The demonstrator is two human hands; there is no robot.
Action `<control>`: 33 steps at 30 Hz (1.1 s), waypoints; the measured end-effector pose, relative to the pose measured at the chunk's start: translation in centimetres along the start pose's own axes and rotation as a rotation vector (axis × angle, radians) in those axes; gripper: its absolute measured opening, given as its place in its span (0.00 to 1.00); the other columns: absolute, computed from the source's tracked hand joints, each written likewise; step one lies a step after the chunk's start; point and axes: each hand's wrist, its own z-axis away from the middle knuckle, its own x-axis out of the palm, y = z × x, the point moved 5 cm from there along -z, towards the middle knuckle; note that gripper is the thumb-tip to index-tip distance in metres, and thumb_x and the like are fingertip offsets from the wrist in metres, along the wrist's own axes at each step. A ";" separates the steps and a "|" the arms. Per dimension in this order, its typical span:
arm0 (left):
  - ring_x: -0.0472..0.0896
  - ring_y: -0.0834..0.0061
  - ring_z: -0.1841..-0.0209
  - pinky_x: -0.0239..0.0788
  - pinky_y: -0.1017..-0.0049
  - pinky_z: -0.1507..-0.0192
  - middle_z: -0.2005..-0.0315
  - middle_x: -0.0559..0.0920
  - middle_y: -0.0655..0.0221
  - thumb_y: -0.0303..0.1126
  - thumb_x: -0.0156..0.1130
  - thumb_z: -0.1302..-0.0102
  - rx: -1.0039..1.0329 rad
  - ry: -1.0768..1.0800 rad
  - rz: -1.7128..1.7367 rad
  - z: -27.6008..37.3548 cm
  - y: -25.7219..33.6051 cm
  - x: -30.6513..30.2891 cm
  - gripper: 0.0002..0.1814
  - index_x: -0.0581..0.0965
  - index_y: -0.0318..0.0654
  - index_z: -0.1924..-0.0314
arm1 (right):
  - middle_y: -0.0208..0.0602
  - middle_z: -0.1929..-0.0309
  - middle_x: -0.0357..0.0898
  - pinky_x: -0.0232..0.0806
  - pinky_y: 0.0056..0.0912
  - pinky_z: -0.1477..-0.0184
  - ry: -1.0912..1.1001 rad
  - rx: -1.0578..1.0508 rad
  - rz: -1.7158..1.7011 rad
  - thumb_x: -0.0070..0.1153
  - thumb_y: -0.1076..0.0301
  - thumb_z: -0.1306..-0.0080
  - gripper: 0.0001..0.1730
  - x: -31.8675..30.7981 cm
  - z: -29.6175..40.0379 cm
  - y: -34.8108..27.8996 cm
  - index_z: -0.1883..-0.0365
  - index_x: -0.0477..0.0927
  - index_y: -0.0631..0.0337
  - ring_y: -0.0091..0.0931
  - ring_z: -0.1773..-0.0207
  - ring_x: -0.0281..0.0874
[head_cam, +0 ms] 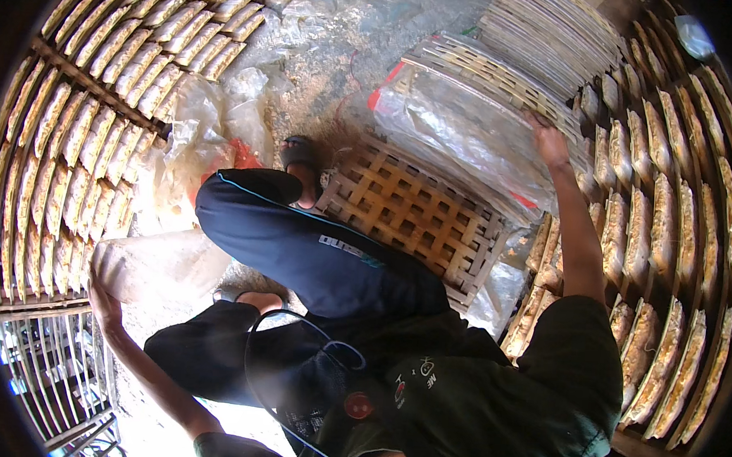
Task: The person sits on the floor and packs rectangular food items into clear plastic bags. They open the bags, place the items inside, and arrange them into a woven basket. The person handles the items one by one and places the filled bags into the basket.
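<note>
My left hand (pixel 103 286) is at the lower left, its fingers spread behind a pale translucent sheet or bag (pixel 165 261) that it grips at the edge. At the upper right my right hand (pixel 547 142) rests at the far edge of a clear plastic sheet with red strips (pixel 452 127), beside upright woven bamboo trays (pixel 510 81); its fingertips are partly hard to make out. Between the plastic and my knee a woven bamboo tray (pixel 410 206) leans at a tilt.
Racks of pale slabs on slats rise at the left (pixel 92 127) and right (pixel 658 219). A row of thin upright panels (pixel 550 39) stands at the top right. Crumpled clear plastic (pixel 242 104) lies near my sandalled foot (pixel 300 153). A slatted barrier (pixel 54 367) is at the lower left.
</note>
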 end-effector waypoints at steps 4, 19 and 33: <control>0.76 0.55 0.32 0.63 0.61 0.26 0.28 0.70 0.55 0.52 0.34 0.16 -0.098 0.037 0.068 0.2 0.3 1.3 0.32 0.61 0.40 0.23 | 0.32 0.26 0.70 0.77 0.48 0.41 0.089 -0.103 -0.109 0.53 0.75 0.34 0.41 0.3 1.8 -0.6 0.24 0.65 0.31 0.42 0.39 0.80; 0.74 0.54 0.31 0.55 0.57 0.22 0.27 0.69 0.55 0.57 0.31 0.17 0.090 -0.065 -0.186 0.6 0.6 0.7 0.35 0.60 0.43 0.22 | 0.39 0.22 0.62 0.50 0.50 0.20 -0.020 -0.158 -0.159 0.48 0.39 0.25 0.38 -2.7 4.9 -5.2 0.21 0.62 0.41 0.46 0.22 0.58; 0.70 0.56 0.28 0.56 0.59 0.22 0.27 0.67 0.53 0.55 0.31 0.16 -0.107 -0.011 0.003 -0.4 -0.4 1.6 0.34 0.60 0.42 0.22 | 0.58 0.19 0.48 0.46 0.61 0.22 0.002 -0.028 -0.268 0.43 0.33 0.25 0.44 1.9 13.6 -10.4 0.28 0.68 0.65 0.56 0.19 0.50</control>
